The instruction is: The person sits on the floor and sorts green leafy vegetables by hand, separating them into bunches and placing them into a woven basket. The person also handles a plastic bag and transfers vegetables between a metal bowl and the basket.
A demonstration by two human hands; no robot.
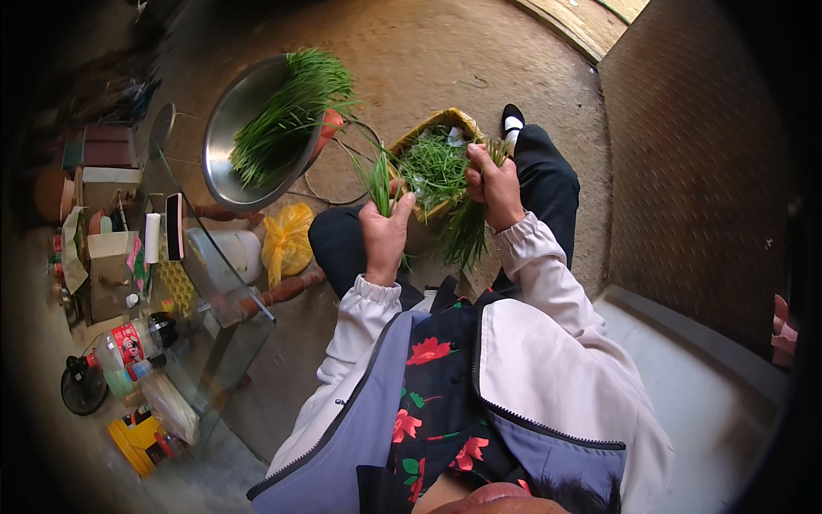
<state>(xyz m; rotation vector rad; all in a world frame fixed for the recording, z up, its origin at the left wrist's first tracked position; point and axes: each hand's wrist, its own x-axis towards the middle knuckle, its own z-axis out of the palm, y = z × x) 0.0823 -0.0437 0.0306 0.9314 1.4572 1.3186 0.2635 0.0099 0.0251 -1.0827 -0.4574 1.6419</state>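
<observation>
My left hand (383, 238) holds a small bunch of green leafy stalks (380, 183), likely garlic chives, with the thumb pressed along it. In my right hand (496, 189) is a thicker bundle of the same greens (467, 234); its pale ends stick up above the fist and its leaves hang below. Between the hands stands a bin lined with a yellow bag (414, 128), filled with loose green scraps (437, 164) and bits of white material. Beyond my left hand, a large stainless steel bowl (221, 151) holds a big heap of long chives (292, 115).
On the left is a glass-topped table (221, 276) with wooden legs, crowded with plastic bottles (131, 344), a phone-like slab (174, 226) and boxes. A knotted yellow plastic bag (287, 239) lies by my knee. A textured brown panel (687, 186) rises at the right.
</observation>
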